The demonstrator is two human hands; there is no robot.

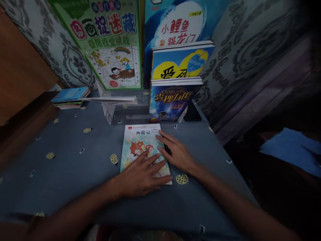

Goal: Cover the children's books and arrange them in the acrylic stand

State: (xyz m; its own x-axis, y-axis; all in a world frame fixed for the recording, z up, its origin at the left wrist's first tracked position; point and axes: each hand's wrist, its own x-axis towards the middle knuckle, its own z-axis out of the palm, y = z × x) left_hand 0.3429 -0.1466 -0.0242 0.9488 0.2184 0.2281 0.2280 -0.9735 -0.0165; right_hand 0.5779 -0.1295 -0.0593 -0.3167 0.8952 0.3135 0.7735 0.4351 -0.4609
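A thin picture book with a pale cover and a red dragon drawing lies flat on the blue patterned tablecloth. My left hand rests palm down on the book's lower half, fingers stretched out. At the book's right edge my right hand lies flat, fingertips touching the cover. Neither hand grips anything.
Behind the book stands a clear display rack with upright picture books: a green one, a blue one, a yellow-blue one and a dark one. A small stack of books lies at the back left. A dark curtain hangs right.
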